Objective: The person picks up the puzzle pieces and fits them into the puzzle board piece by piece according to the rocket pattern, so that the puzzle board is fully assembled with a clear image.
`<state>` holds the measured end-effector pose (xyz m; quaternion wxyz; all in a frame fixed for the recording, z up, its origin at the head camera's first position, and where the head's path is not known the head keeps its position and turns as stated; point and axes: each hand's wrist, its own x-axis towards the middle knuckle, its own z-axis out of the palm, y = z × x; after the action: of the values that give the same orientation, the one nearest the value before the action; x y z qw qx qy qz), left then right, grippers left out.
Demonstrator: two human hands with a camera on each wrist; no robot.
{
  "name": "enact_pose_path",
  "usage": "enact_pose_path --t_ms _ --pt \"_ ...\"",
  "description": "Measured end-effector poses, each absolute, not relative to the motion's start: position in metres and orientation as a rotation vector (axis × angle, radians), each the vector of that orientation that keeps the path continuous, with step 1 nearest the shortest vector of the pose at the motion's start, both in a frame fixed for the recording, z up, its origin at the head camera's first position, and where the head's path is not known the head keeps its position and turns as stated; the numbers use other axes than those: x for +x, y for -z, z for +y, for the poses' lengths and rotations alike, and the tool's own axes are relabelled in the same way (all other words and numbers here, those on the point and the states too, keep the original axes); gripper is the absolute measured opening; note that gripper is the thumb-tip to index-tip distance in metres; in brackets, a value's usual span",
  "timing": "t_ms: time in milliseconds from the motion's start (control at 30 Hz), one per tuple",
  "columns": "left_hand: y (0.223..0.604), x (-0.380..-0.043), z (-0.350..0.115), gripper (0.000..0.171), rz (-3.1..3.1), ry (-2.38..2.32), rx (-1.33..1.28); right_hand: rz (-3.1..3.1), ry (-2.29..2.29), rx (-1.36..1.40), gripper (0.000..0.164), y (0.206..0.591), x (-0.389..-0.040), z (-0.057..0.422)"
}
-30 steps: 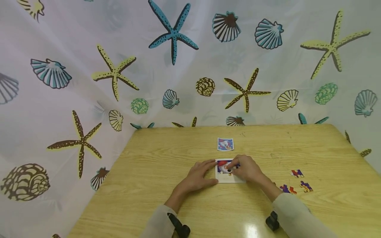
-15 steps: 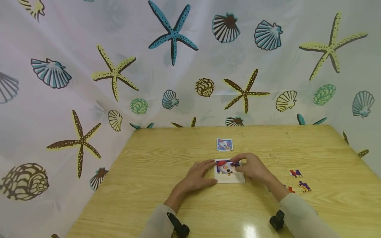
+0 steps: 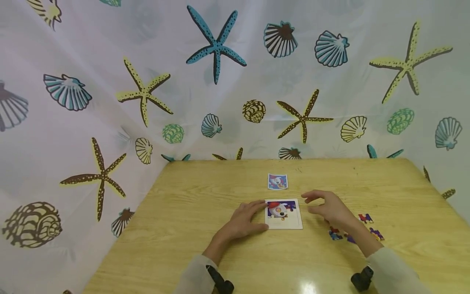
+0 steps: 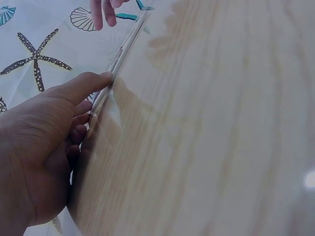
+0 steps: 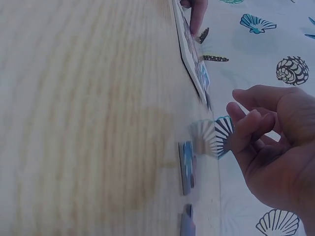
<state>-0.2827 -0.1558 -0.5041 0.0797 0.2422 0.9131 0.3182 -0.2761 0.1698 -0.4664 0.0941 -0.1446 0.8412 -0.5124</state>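
Note:
A small jigsaw puzzle tray (image 3: pixel 291 223) with a pale border lies on the table. Joined puzzle pieces (image 3: pixel 278 210), showing a white cartoon face with a red hat, cover its upper part; the lower part is bare. My left hand (image 3: pixel 242 220) rests at the tray's left side, fingertips by the upper corner and thumb by the lower one. In the left wrist view the thumb (image 4: pixel 88 86) touches the tray's edge. To the right of the tray, my right hand (image 3: pixel 330 209) hovers with loosely bent fingers and holds nothing. Several loose jigsaw pieces (image 3: pixel 335 234) lie near its wrist, partly hidden.
Behind the tray lies a small picture card (image 3: pixel 277 182) with a similar cartoon. The wooden table (image 3: pixel 183 196) extends around everything. A white curtain (image 3: pixel 227 90) printed with starfish and shells hangs along its back and sides.
My right hand has lifted off the puzzle and moved right, uncovering the joined pieces. More of the loose pieces show beside its wrist. The left hand keeps its place at the tray.

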Motion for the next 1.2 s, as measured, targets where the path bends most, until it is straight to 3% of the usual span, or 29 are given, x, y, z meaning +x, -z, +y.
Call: enact_pose_path --t_ms 800,1200 --pt "0.503 -0.280 -0.156 0.073 2.739 -0.954 0.718 2.652 1.482 -0.405 0.045 0.467 -0.258 0.245" --pt "0.504 -0.281 -0.157 0.074 2.747 -0.943 0.735 2.631 1.494 -0.263 0.048 0.469 -0.255 0.274"
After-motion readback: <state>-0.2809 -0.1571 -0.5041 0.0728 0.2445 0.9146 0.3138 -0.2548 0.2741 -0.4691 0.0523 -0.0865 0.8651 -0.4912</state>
